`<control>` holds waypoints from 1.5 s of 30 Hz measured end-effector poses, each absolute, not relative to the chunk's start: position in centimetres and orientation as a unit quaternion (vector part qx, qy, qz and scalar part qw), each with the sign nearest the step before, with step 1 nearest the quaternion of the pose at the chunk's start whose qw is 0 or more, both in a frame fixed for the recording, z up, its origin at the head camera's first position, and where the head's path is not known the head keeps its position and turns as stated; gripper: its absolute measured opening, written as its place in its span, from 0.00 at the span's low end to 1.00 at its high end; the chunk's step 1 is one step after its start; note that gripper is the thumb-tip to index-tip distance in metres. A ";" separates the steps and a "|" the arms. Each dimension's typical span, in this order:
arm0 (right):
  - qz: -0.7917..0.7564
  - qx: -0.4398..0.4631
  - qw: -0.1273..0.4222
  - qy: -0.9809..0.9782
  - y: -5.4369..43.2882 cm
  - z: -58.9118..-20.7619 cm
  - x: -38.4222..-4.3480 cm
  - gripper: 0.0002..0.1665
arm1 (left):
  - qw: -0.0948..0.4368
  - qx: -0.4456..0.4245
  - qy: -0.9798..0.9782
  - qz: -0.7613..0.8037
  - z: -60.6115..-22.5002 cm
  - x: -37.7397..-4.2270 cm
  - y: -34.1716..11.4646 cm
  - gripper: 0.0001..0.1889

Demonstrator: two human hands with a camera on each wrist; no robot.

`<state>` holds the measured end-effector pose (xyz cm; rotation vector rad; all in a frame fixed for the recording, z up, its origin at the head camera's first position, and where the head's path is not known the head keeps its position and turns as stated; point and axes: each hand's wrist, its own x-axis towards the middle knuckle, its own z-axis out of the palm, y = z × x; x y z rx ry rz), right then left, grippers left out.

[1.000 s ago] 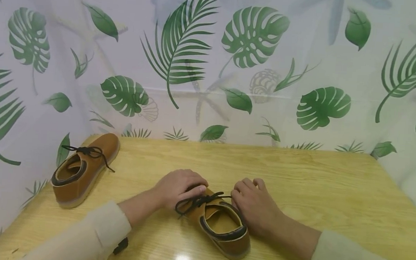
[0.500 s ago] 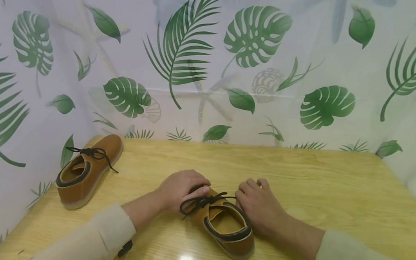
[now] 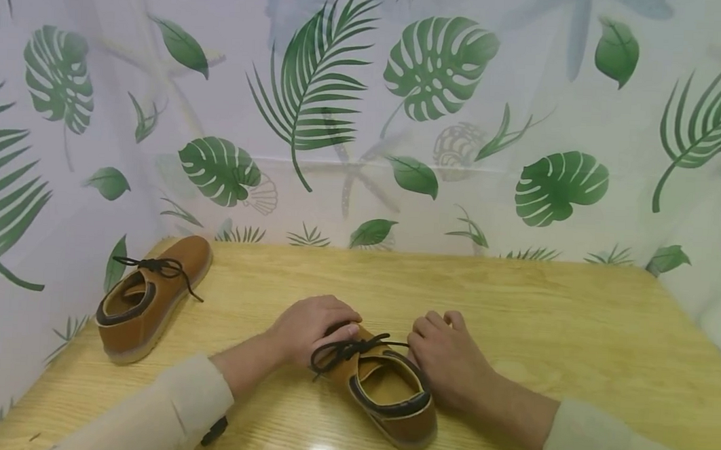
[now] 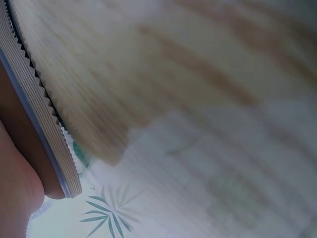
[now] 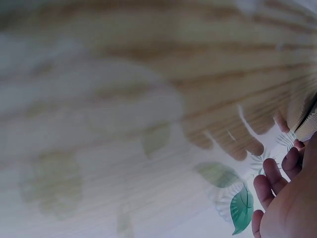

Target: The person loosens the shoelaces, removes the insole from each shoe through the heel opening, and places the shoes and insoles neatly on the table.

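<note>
A brown leather shoe [image 3: 410,428] lies on the table in the head view, its toe pointing up and left and its heel near me. My left hand [image 3: 312,328] grips the toe, thumb on top and fingers over the far side. In the left wrist view the ridged sole [image 4: 37,99] runs beside that hand. A black shoelace [image 3: 354,348] is tied across the shoe, with a loop on the left. One strand runs straight to the fingertips of my right hand [image 3: 448,359], which pinches it beside the opening. The right wrist view shows those fingers curled.
A matching brown shoe [image 3: 140,336] with a tied black lace stands at the table's left edge, toe toward the back. The wooden table [image 3: 516,294] is glossy. A leaf-printed cloth [image 3: 337,203] hangs behind it and along both sides.
Hands and shoe hold the same positions relative to each other. The head view has shifted slightly, so everything sits a little differently in the frame.
</note>
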<state>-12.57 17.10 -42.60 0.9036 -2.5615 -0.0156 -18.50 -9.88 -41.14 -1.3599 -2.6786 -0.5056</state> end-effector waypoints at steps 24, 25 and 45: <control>0.012 0.313 0.194 -0.930 17.0 -42.5 -12.9 0.14 | 0.056 -0.446 -0.877 -0.170 -41.0 -18.7 -9.8 0.20; 0.033 0.318 0.198 -0.926 17.0 -42.5 -12.9 0.13 | 0.056 -0.447 -0.876 -0.171 -41.0 -18.7 -9.8 0.20; 0.211 0.465 0.213 -0.833 17.2 -42.5 -13.8 0.06 | 0.057 -0.456 -0.870 -0.180 -41.2 -18.6 -9.8 0.19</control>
